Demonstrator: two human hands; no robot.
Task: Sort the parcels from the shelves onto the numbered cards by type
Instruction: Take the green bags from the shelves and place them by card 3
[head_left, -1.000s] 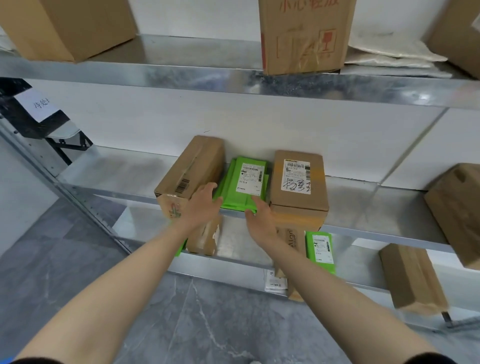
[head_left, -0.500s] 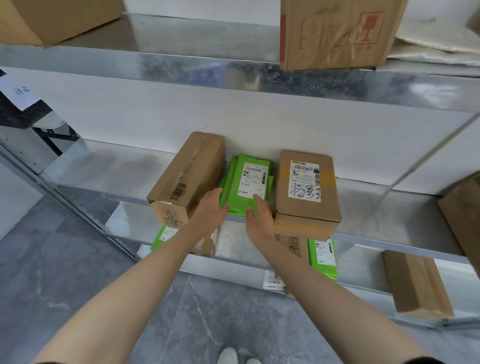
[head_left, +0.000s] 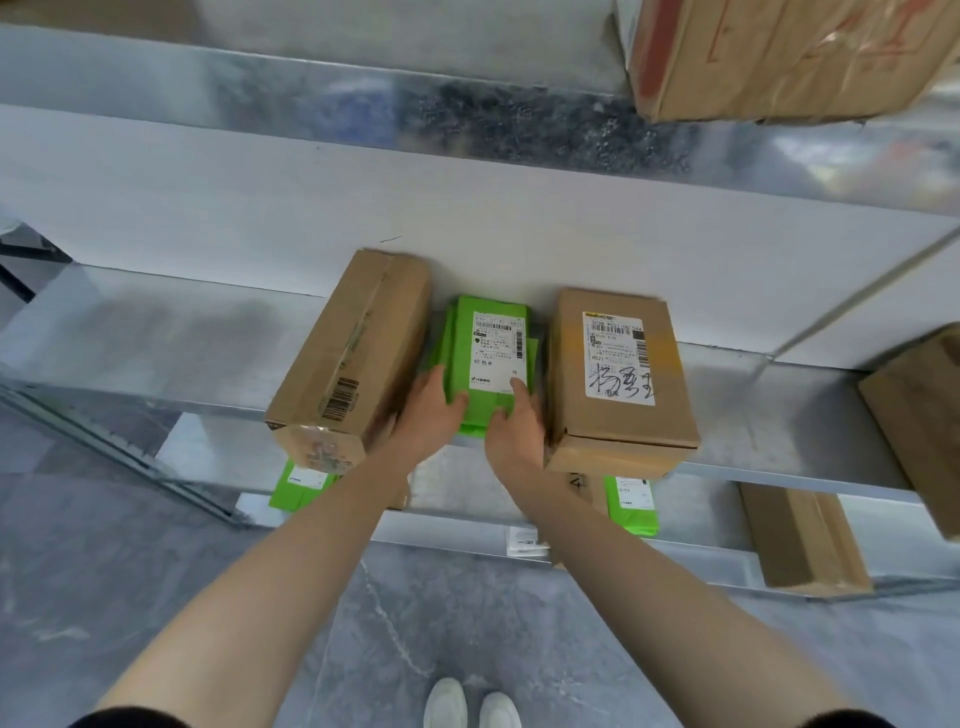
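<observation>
Both hands are on the stack of flat green plastic mailer bags (head_left: 488, 358), the one with a white shipping label on top. It sits on the shiny galvanized metal shelf (head_left: 156, 353), pushed back toward the wall. My left hand (head_left: 434, 415) has its thumb on top of the near end and a finger stretched along the stack's left edge. My right hand (head_left: 514, 431) has its thumb pressed on the bottom of the label. The other fingers are curled under the near end where I can't see them, so it's a pinch grip from both sides.

Just outside my left hand there's a long brown cardboard box with a barcode (head_left: 353, 358). Just outside my right hand there's a squarer brown cardboard box with black handwriting on its label (head_left: 618, 379). Below my wrists, on the next shelf down, there are more green mailers (head_left: 631, 504).
</observation>
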